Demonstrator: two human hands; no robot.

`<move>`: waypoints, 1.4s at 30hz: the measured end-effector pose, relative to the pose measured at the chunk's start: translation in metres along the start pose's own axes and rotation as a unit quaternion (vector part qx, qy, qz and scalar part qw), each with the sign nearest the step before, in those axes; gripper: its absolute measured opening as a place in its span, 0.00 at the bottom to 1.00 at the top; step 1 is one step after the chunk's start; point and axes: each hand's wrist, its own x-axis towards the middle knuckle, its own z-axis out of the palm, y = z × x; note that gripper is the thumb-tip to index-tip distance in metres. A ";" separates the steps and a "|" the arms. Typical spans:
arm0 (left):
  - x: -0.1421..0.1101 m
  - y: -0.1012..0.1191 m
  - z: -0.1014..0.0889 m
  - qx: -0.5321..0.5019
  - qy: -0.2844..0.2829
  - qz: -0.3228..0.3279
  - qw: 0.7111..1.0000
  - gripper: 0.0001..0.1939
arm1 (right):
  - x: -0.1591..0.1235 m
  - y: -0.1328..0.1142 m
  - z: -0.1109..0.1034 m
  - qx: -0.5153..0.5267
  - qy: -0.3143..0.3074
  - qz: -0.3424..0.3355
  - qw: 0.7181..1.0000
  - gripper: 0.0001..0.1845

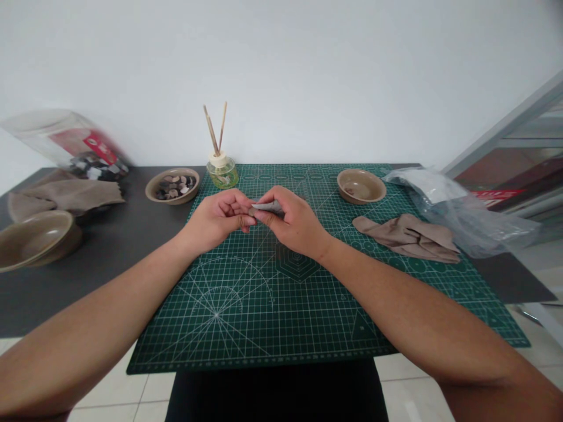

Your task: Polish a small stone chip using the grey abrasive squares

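My left hand [222, 220] and my right hand [288, 220] meet above the middle of the green cutting mat [264, 334]. My left fingers pinch a small brownish piece [252, 211], mostly hidden by the fingertips. A thin grey piece [269, 206] with a pointed end sits between the thumb and fingers of my right hand; it could be folded cloth or sandpaper, I cannot tell which. Its tip touches or nearly touches the small piece. To the left, a brown bowl [152, 192] contains several dark and pale brown flat pieces [176, 184].
A reed diffuser [222, 170] stands at the mat's back edge. On the right are a brown bowl [373, 193], a crumpled brown cloth [409, 237] and a clear plastic bag [479, 217]. Leftward lie another cloth [74, 196], a bowl [65, 243] and a bag of dark pieces [94, 164].
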 end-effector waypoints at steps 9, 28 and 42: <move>0.000 -0.001 0.000 -0.014 -0.018 -0.022 1.000 0.15 | 0.001 -0.002 0.002 -0.001 -0.002 0.039 0.999 0.11; 0.000 0.000 0.001 0.000 0.016 0.012 1.000 0.15 | 0.000 -0.002 0.001 0.001 0.014 0.016 1.000 0.06; -0.003 -0.001 0.002 -0.009 0.028 0.002 1.000 0.16 | 0.001 -0.007 0.000 -0.068 0.030 0.011 0.997 0.10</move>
